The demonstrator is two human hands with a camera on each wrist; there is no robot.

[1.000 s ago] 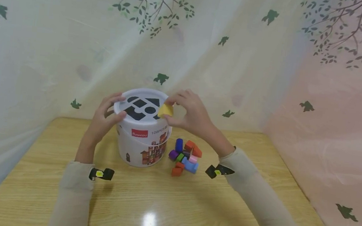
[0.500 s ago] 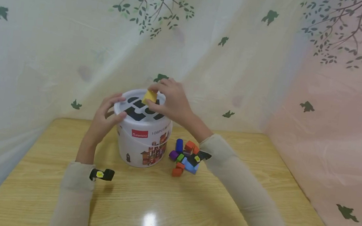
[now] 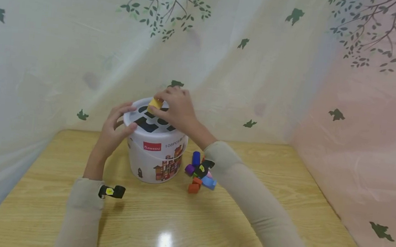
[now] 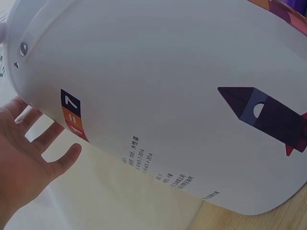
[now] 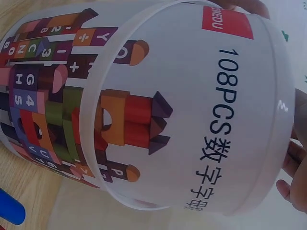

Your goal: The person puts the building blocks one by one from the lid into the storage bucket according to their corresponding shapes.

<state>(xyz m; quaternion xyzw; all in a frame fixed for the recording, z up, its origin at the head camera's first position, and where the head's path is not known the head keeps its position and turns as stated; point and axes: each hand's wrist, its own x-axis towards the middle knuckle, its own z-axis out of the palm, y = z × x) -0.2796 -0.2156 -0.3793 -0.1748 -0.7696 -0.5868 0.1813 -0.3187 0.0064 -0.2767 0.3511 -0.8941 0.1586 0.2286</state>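
A white lidded bucket (image 3: 135,159) with printed pictures stands upright on the table. Its white lid (image 3: 157,134) has dark shaped holes. My left hand (image 3: 111,131) grips the lid's left edge, fingertips and thumb spread along the rim; in the left wrist view that hand (image 4: 24,158) lies beside the bucket wall. Above the lid, my right hand (image 3: 181,112) pinches a yellow block (image 3: 155,104) between thumb and fingers, close over the holes toward the back. Only part of the right hand (image 5: 297,158) shows past the rim in the right wrist view, and the block is hidden there.
Right of the bucket lies a loose pile of coloured blocks, among them a blue cylinder (image 3: 196,158), a purple block (image 3: 190,169), a light blue block (image 3: 209,183) and an orange-red block (image 3: 193,188). The right wrist camera partly covers the pile. A patterned curtain (image 3: 260,74) hangs behind the table (image 3: 146,214).
My right hand has carried the yellow block leftward from the lid's right edge to over its back middle holes. The left hand has stayed on the rim.
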